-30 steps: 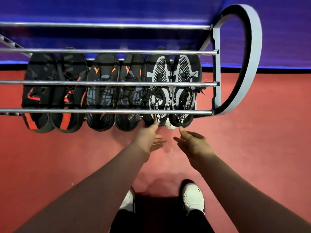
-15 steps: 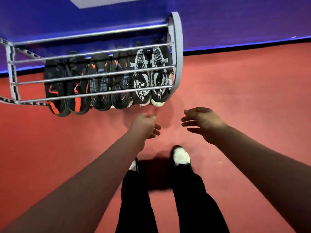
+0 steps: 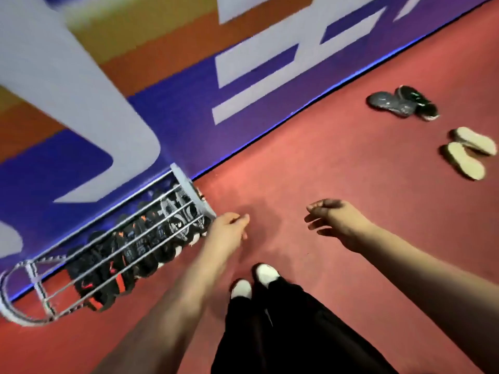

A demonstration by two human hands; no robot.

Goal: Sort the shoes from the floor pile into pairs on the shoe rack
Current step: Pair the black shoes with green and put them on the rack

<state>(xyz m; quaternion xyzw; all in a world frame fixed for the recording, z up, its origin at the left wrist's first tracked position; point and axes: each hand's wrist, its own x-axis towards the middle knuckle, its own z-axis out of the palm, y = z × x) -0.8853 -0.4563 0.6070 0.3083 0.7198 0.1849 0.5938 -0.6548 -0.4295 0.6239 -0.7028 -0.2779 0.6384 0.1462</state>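
The metal shoe rack [image 3: 194,193] stands against the wall at the lower left. It holds three pairs side by side: black-and-orange shoes [image 3: 94,282], dark shoes with orange marks [image 3: 135,244], and black-and-white patterned shoes [image 3: 175,211]. On the floor at the far right lie two dark shoes [image 3: 402,103] and, nearer, two pale shoes sole-up [image 3: 469,152]. My left hand [image 3: 226,228] hangs just right of the rack's end, fingers loosely curled, holding nothing. My right hand [image 3: 334,220] is out over bare floor, fingers apart and empty.
A blue, orange and white wall [image 3: 243,76] runs diagonally behind the rack. The floor is red [image 3: 337,163]. My own feet in white shoes [image 3: 253,282] and black trousers stand at the bottom middle.
The view has swung up and to the right, away from the rack, which now sits small at the lower left. Both hands have drawn back from the shoes. The loose floor shoes came into view.
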